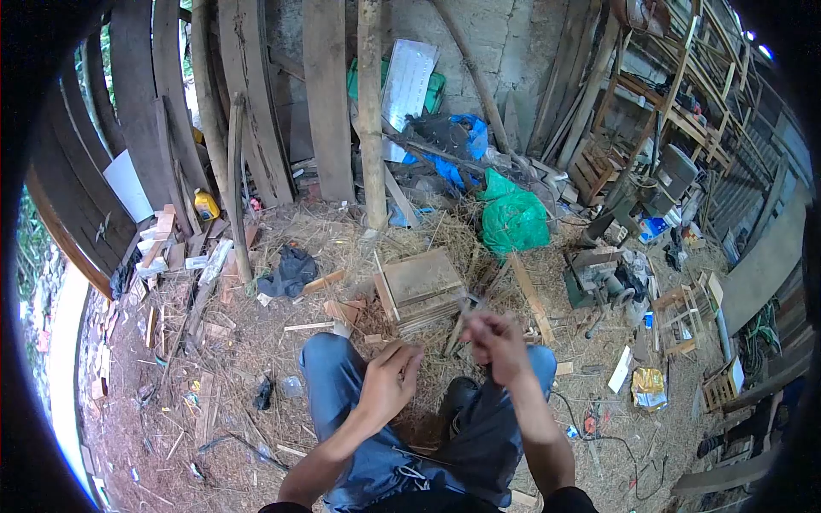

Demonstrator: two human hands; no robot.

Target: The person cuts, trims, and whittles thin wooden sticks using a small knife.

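Observation:
My left hand (392, 376) is raised over my left knee, its fingers curled together toward the thumb. Whatever lies between those fingertips, if anything, is too small to make out. My right hand (498, 349) is held a little higher above my right knee, fingers closed and slightly smeared by motion. A blurred greyish shape shows at its fingertips, and I cannot tell what it is. Just beyond both hands, a low stack of wooden boards (421, 278) rests on the ground, touched by neither hand.
Wood scraps and straw litter the dirt floor. A wooden post (371, 128) rises behind the boards, with a green sack (513, 214) to its right. A black plastic bag (291, 271) lies left. A machine (599, 278) stands right; a dark cord (620, 439) trails nearby.

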